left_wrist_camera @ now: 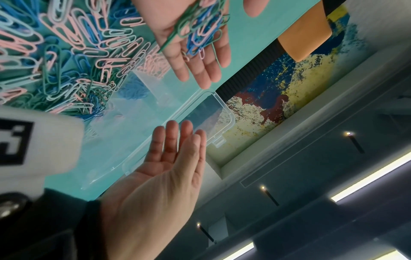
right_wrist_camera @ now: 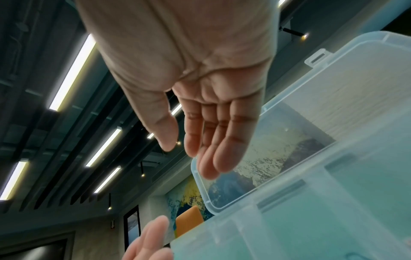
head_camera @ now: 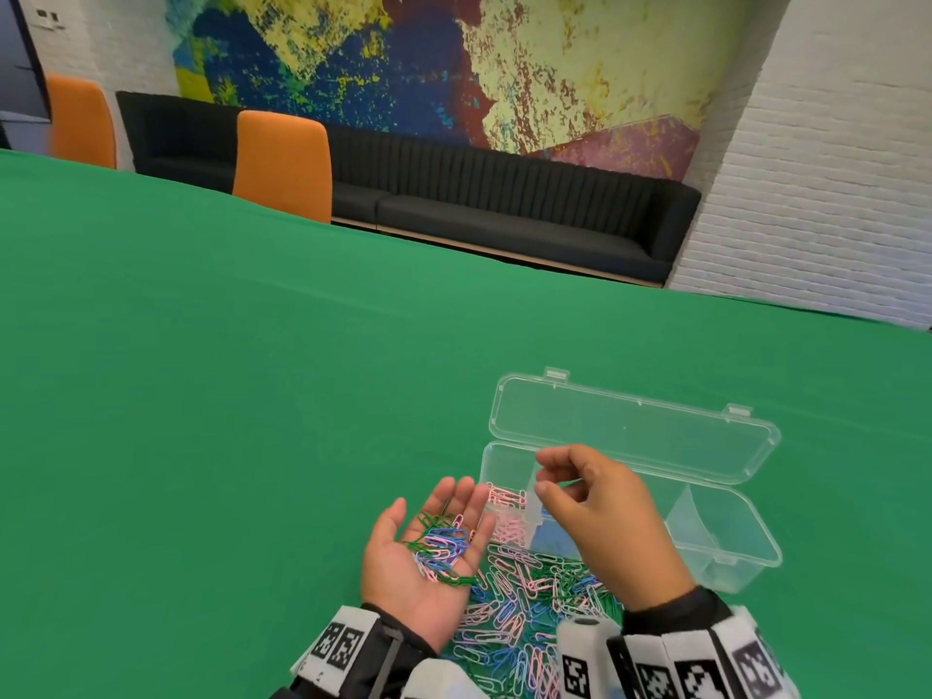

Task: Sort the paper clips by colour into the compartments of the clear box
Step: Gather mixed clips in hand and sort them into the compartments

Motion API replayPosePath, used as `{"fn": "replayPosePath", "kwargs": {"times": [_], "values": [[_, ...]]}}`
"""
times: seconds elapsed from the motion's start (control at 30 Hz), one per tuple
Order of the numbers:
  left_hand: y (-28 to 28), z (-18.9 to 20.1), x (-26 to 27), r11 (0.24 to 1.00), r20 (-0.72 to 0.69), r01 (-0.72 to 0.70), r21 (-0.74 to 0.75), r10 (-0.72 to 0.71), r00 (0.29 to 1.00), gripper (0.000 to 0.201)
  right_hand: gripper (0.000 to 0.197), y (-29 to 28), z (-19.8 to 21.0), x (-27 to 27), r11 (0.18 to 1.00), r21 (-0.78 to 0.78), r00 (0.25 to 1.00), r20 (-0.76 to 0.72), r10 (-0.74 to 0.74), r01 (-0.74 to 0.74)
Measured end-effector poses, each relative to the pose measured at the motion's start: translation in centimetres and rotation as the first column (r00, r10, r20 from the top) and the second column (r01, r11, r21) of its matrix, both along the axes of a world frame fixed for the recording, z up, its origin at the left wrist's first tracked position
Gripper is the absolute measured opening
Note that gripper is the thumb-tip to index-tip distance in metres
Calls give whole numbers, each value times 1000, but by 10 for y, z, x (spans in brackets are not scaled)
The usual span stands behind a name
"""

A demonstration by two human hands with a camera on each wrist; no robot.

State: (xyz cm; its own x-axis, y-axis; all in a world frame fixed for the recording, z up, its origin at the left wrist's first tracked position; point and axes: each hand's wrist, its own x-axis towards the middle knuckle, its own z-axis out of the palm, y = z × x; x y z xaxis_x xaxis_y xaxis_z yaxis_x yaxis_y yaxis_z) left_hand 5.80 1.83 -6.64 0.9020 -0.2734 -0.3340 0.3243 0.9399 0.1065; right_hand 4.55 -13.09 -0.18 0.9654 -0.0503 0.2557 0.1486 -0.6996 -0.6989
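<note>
Cupping a mixed bunch of paper clips (head_camera: 440, 544), the left hand (head_camera: 428, 562) lies palm-up with fingers relaxed just beside the clear box (head_camera: 726, 542), lid open; green table (head_camera: 201, 396) lies bare beyond. The right hand (head_camera: 600, 517) hovers above the box, fingers loosely curled. Left wrist view: pink clips (left_wrist_camera: 155, 67) and blue clips (left_wrist_camera: 133, 88) in separate compartments. Right wrist view: fingers (right_wrist_camera: 224, 140) together, holding nothing.

Both forearms are covered by dark, near-black sleeves (head_camera: 671, 605) that end at the wrists. Over each sleeve sits a white wrist band (head_camera: 348, 643) printed with square black-and-white coded markers, the right band (head_camera: 706, 663) showing a row of several such squares. A grey strap (head_camera: 391, 653) crosses the left sleeve beside its band
</note>
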Motion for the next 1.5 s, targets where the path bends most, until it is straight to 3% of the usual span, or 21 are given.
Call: {"fn": "replayPosePath", "kwargs": {"times": [0.1,0.23,0.4,0.73,0.9,1.13,1.3,1.5], "values": [[-1,-1,-1,999,23,32,-15,-32,999,46,17,-8,2,-10,995,-78,998,-34,58,-61],[-3,2,-2,998,54,37,-43,-35,998,44,11,-1,9,-22,946,-198,958,-183,222,-257],[-4,8,-6,992,132,50,-116,-35,991,45,4,21,3,-29,889,-217,908,-217,358,-403],[-11,12,-15,988,174,109,-112,-89,981,50,24,26,-6,-26,838,-389,922,-207,326,-383],[-10,7,-13,990,161,109,-87,-94,982,51,9,35,-7,-30,831,-386,916,-200,348,-400],[-12,5,-14,993,175,118,-1,-116,978,56,16,40,-6,-33,836,-401,925,-231,302,-373],[-15,7,-18,993,146,115,19,-117,982,61,7,38,-8,-33,807,-460,927,-231,294,-371],[-15,11,-18,995,122,102,-9,-100,988,62,21,30,-10,-27,790,-489,929,-222,297,-370]]}}
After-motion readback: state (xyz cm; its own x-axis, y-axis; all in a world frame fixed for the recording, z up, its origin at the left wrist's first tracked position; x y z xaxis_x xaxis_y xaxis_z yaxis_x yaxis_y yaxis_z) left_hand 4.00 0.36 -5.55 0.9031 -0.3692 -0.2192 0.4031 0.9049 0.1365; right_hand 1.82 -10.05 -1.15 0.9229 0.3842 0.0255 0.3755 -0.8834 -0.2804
